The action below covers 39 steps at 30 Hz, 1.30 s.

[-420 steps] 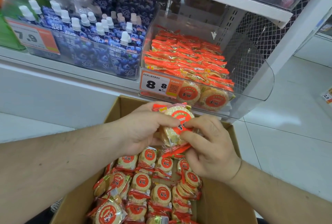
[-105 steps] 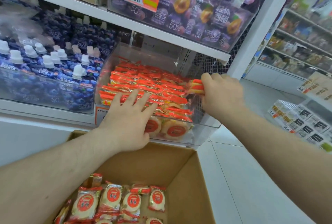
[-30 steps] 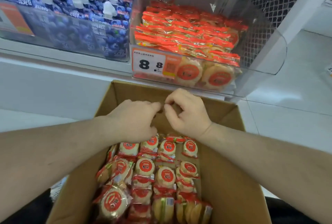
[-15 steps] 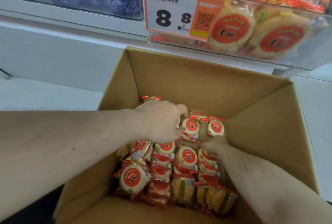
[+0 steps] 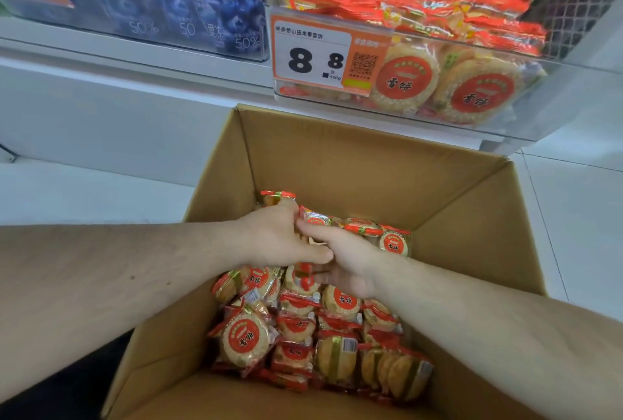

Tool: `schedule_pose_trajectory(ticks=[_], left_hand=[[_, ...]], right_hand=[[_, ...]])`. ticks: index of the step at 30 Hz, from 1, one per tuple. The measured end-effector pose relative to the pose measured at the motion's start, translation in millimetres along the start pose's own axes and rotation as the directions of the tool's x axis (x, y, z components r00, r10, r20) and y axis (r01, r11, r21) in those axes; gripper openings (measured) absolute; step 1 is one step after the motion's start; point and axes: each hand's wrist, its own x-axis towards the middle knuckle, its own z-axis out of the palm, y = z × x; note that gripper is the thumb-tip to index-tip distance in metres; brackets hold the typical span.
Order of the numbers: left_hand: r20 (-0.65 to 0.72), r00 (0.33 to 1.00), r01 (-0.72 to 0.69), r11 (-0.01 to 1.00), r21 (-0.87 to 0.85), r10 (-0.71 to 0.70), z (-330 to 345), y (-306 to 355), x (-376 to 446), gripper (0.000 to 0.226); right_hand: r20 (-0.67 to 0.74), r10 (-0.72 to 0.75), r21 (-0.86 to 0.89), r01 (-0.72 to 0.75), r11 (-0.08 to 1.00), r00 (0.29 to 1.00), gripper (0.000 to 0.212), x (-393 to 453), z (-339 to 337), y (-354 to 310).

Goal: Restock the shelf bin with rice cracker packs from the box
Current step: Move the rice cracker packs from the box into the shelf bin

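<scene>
Both hands deep in cardboard box (image 5: 354, 163), centre frame: left hand (image 5: 273, 241) and right hand (image 5: 347, 264) curl around rice cracker packs (image 5: 313, 217), gathering a bunch for the clear shelf bin (image 5: 505, 122), upper right.

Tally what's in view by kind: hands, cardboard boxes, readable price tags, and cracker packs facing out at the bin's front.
Hands: 2, left hand and right hand
Boxes: 1, box
Readable price tags: 1, tag
Packs facing out at the bin front: 2, packs
Total: 6
</scene>
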Motion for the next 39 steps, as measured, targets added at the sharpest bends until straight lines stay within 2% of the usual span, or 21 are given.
schedule_pose_trajectory(ticks=[2, 4, 5, 7, 9, 10, 11, 14, 15, 17, 19, 21, 24, 26, 29, 32, 36, 39], left_hand=[[-0.094, 0.995, 0.005, 0.986, -0.167, -0.021, -2, -3, 1, 0.057], [-0.151, 0.985, 0.044, 0.968, -0.247, -0.083, -6, -8, 4, 0.054], [-0.154, 0.981, 0.075, 0.959, -0.275, -0.120, -9, -11, 6, 0.058], [-0.129, 0.976, 0.120, 0.927, -0.355, -0.176, -14, -17, 10, 0.068], [-0.074, 0.981, 0.128, 0.884, -0.449, -0.180, -17, -21, 12, 0.071], [-0.045, 0.983, 0.135, 0.861, -0.490, -0.180, -17, -23, 14, 0.070], [-0.018, 0.984, 0.143, 0.840, -0.524, -0.179, -18, -25, 16, 0.066], [0.035, 0.984, 0.162, 0.783, -0.601, -0.176, -19, -27, 17, 0.045], [0.040, 0.982, 0.170, 0.773, -0.611, -0.185, -19, -29, 18, 0.044], [0.045, 0.979, 0.183, 0.771, -0.610, -0.197, -19, -29, 17, 0.047], [0.053, 0.977, 0.193, 0.763, -0.617, -0.205, -20, -30, 16, 0.050], [0.061, 0.978, 0.191, 0.745, -0.640, -0.198, -22, -31, 15, 0.046], [0.046, 0.981, 0.168, 0.705, -0.689, -0.189, -27, -29, 13, 0.040], [0.018, 0.983, 0.140, 0.689, -0.711, -0.180, -31, -24, 8, 0.044], [-0.046, 0.985, 0.079, 0.679, -0.730, -0.164, -35, -15, -1, 0.048], [-0.102, 0.985, 0.018, 0.667, -0.745, -0.141, -39, -6, -8, 0.033], [-0.137, 0.985, -0.035, 0.640, -0.767, -0.110, -44, 6, -17, 0.043], [-0.098, 0.993, -0.043, 0.604, -0.796, -0.059, -45, 17, -23, 0.054]], right_hand=[[0.081, -0.054, 0.028, 0.052, 0.998, 0.995, 0.044, -4, 7, -5], [0.031, -0.082, 0.032, 0.081, 0.996, 0.996, 0.060, 1, 3, -8], [-0.019, -0.085, 0.033, 0.086, 0.996, 0.996, 0.067, 5, -3, -9], [-0.246, -0.098, -0.081, 0.080, 0.994, 0.964, 0.067, 23, -20, 1], [-0.425, -0.149, -0.364, -0.018, 0.931, 0.893, 0.053, 44, -42, 27], [-0.418, -0.150, -0.512, -0.096, 0.854, 0.896, 0.046, 49, -49, 41], [-0.387, -0.114, -0.636, -0.176, 0.751, 0.915, 0.048, 56, -56, 57], [-0.321, 0.038, -0.873, -0.311, 0.376, 0.946, 0.112, 69, -65, 96], [-0.309, 0.040, -0.909, -0.308, 0.283, 0.950, 0.124, 73, -68, 106], [-0.305, 0.006, -0.940, -0.302, 0.161, 0.952, 0.125, 77, -69, 116], [-0.268, -0.056, -0.959, -0.261, 0.109, 0.962, 0.116, 80, -68, 117], [-0.228, -0.095, -0.972, -0.220, 0.088, 0.969, 0.107, 75, -66, 109], [-0.212, -0.151, -0.973, -0.194, 0.129, 0.965, 0.102, 56, -63, 87], [-0.158, -0.300, -0.984, -0.123, 0.130, 0.941, 0.098, 38, -60, 66], [-0.078, -0.554, -0.992, -0.010, 0.125, 0.829, 0.096, 5, -52, 34], [-0.032, -0.736, -0.989, 0.083, 0.119, 0.676, 0.100, -31, -44, 2], [0.023, -0.805, -0.989, 0.130, 0.067, 0.593, 0.099, -80, -34, -29], [0.067, -0.854, -0.988, 0.154, 0.015, 0.516, 0.099, -111, -27, -41]])
